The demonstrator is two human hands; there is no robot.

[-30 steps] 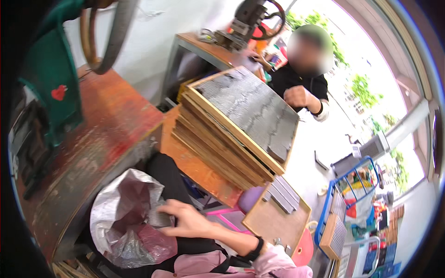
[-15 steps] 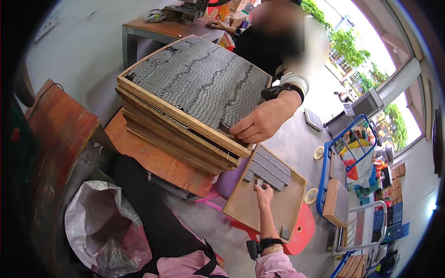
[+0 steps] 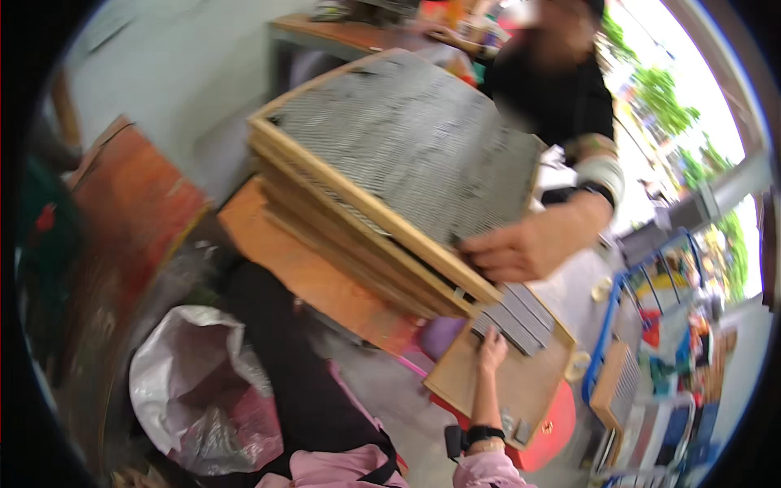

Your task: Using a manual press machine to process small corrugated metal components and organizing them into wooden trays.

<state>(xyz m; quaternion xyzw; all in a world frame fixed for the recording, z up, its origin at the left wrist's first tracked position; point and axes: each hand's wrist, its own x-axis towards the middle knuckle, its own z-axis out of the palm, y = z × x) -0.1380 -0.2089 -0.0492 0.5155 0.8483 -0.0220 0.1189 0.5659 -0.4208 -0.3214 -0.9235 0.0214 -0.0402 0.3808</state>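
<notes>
Okay, my right hand (image 3: 492,351) is at the near side of the grey ribbed strips (image 3: 527,319), which lie in rows on the shallow wooden tray (image 3: 527,392) under it. Fingertips up against the rows; too blurred to tell if they're pinching a piece or only touching. My left hand's out of view.

Main risk: a sideways nudge could skew the rows, since bare board beside my hand won't brace them. Tray looks propped on the red stool (image 3: 559,429), right of my wrist; leaning on an overhanging corner could tip it. Up-left of my hand, the stack of wooden trays (image 3: 325,236) stands on the orange tabletop (image 3: 289,264), with a co-worker's hand (image 3: 521,248) at its near corner; a bump there might shed pieces onto me. Small grey piece (image 3: 523,429) below-right of my hand, near the tray's rim, could get swept off.
</notes>
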